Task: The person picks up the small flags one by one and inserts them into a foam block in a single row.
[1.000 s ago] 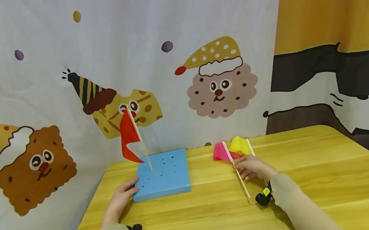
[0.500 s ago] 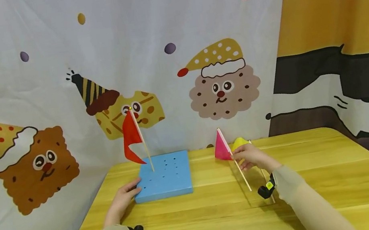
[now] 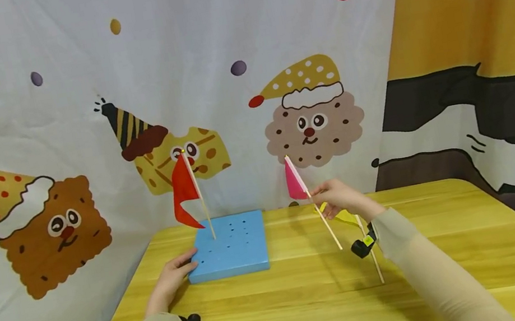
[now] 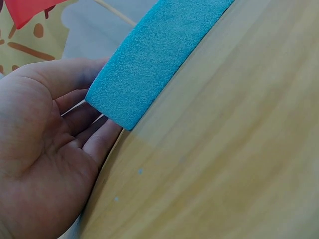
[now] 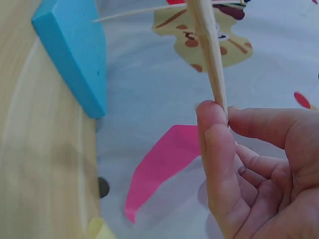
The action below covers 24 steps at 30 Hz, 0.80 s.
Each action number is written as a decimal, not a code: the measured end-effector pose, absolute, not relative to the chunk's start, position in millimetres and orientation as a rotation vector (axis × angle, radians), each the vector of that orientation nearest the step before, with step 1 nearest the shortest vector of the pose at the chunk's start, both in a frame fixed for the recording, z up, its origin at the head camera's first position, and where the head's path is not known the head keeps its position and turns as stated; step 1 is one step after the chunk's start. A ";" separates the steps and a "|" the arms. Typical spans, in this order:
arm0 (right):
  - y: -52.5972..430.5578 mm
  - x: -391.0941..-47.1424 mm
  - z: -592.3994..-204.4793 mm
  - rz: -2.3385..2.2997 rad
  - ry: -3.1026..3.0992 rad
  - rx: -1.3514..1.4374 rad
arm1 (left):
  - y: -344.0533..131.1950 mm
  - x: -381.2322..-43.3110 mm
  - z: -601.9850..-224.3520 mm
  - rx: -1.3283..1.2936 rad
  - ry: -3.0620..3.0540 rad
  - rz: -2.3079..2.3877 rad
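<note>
Right grip (image 3: 337, 198): thumb and fingers are pinching the thin wooden stick of a bright pink cloth flag (image 3: 295, 187), which is held tilted in the air, over the far part of the yellowish wooden table (image 3: 282, 309).
Left grip (image 3: 170, 277): the fingers are loosely extended and touch the left side of a flat light-blue foam-like board (image 3: 231, 250), which has small dark holes.
Yellow flag: a yellow cloth flag (image 3: 346, 218) with a wooden stick is below the right grip.
In the way: the right grip and a small black wrist device (image 3: 363, 247) hide some of the yellow flag.
Red flag: a red cloth flag (image 3: 184, 192) stands in the board, leaning slightly to the left.
Count: three flags, one board, two black wrist devices.
Backdrop: a white cloth curtain (image 3: 193, 23) with printed cartoon figures hangs behind the table.
Change: compared with one second ago, the pink flag is higher and apart from the yellow cloth; the left grip keeps its place at the board.
</note>
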State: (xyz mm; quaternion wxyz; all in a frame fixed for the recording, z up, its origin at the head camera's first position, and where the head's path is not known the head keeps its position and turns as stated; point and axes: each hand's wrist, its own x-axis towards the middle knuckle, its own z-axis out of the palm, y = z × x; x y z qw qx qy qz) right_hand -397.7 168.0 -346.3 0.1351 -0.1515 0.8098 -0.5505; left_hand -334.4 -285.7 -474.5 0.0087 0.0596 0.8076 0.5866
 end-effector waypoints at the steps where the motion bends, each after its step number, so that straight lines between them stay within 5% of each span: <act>1: 165.0 -397.4 -342.7 -1.583 2.356 -0.449 | -285.1 -334.4 -474.2 0.176 2.515 1.842; 24: 57.5 -415.1 -320.1 -1.605 2.520 -0.710 | -284.3 -333.9 -475.0 0.140 2.536 1.835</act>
